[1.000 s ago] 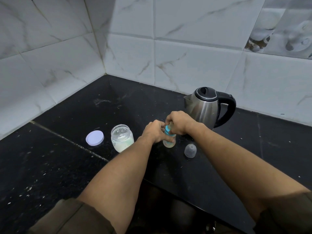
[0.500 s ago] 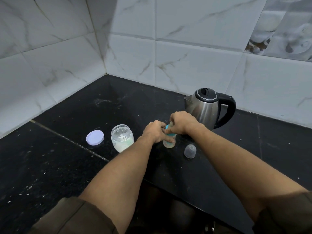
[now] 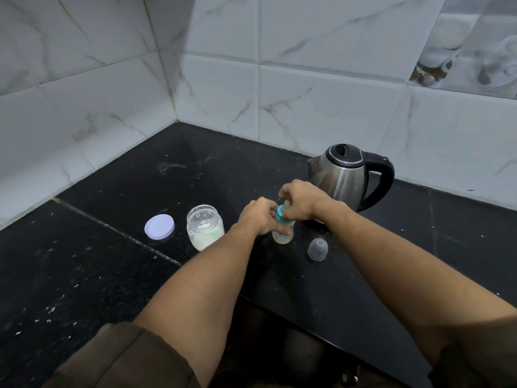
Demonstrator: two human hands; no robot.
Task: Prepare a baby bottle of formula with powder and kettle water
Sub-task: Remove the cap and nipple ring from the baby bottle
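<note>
Upright on black stone counter (image 3: 112, 191), near steel kettle (image 3: 340, 177): small clear baby bottle with teal collar (image 3: 283, 232). Left hand (image 3: 258, 217) curled round its body, right hand (image 3: 300, 200) pinching the top. Risk: uneven twisting cross-threads the collar, so the milky mix leaks.

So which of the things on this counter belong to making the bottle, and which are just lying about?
In the job: baby bottle, gripped by the left hand, its teat top held by the right hand; open powder jar; kettle.
Lying idle: jar lid, flat beside the jar; clear cap, right of the bottle; white specks on the counter.
</note>
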